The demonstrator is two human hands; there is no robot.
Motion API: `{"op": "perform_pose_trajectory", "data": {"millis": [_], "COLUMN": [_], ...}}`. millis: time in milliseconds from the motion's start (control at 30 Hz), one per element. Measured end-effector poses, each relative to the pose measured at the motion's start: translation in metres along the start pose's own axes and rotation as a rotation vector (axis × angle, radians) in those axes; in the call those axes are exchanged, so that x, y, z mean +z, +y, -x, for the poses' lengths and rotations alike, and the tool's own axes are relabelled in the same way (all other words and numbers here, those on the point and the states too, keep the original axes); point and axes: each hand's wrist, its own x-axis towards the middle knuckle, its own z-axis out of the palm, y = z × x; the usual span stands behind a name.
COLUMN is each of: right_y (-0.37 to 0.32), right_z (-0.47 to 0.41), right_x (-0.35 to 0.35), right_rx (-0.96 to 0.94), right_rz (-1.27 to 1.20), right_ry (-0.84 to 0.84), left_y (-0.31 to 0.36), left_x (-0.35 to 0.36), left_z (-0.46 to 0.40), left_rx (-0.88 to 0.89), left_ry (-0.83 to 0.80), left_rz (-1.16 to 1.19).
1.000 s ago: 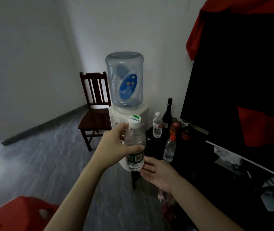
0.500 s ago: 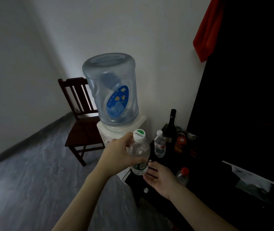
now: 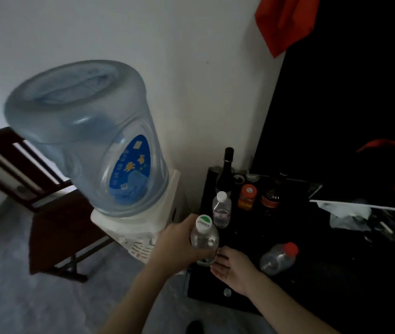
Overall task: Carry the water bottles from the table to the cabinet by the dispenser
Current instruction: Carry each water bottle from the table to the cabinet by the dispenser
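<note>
Over the cabinet, left hand grips a clear water bottle.

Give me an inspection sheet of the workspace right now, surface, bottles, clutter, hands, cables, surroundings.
Surface: black cabinet top, dark and glossy.
Job's things: green-capped water bottle held upright over the cabinet's left edge; white-capped water bottle stands on the cabinet; red-capped bottle tilted towards the right.
Clutter: dark wine bottle, orange-lidded jar, small jars behind, white papers at right.
Hands: left hand grips the green-capped bottle; right hand open by its base.
Cables: cannot tell in the dark.
Surroundings: water dispenser, wooden chair, red cloth.
</note>
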Motion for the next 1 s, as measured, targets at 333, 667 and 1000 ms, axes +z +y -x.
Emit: {"op": "perform_pose_trajectory", "data": {"millis": [333, 667, 1000], "right_y": [0.015, 0.014, 0.015], "right_z": [-0.067, -0.117, -0.112], "right_x": [-0.009, -0.027, -0.032], "right_rx": [0.007, 0.027, -0.007], "right_rz": [-0.117, -0.068, -0.118], "right_ry": [0.207, 0.281, 0.239], "left_y": [-0.043, -0.066, -0.062], "left_x": [0.058, 0.114, 0.118], "left_z": [-0.041, -0.062, -0.073], "left_rx": [-0.006, 0.059, 0.02], "left_ry": [-0.17, -0.224, -0.303], "left_rz": [0.13, 0.036, 0.062]}}
